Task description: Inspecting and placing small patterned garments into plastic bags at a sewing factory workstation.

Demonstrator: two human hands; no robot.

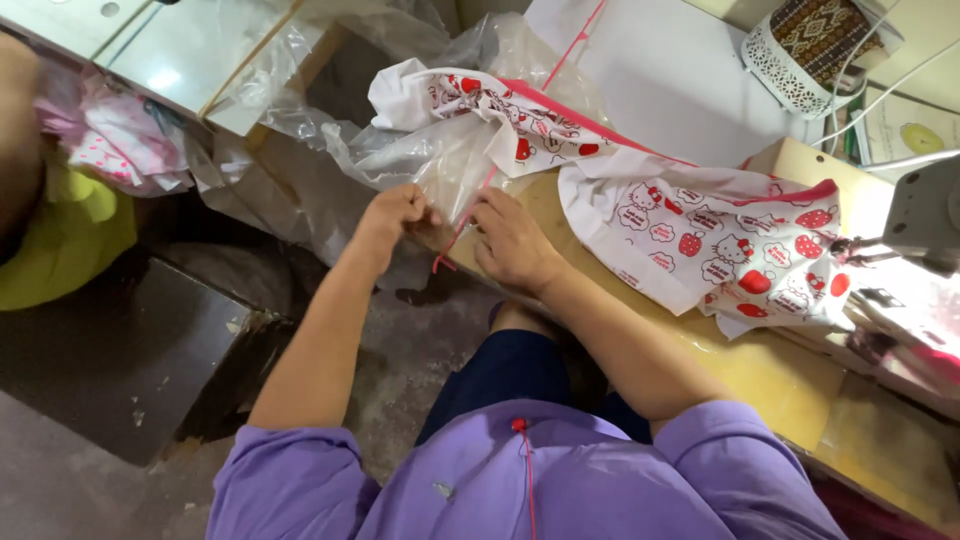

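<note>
My left hand pinches the edge of a clear plastic bag at the corner of a wooden table. My right hand rests on the table edge beside it, fingers on the same plastic and on a thin red cord that runs up between both hands. White fabric printed with red apples and cartoon cats lies on the table to the right, and more of it is bunched behind the bag.
A sewing machine stands at the right edge. A white lattice basket sits on a white surface at the back. Crumpled plastic sheeting, pink fabric and a yellow-green cloth lie at the left above a grey floor.
</note>
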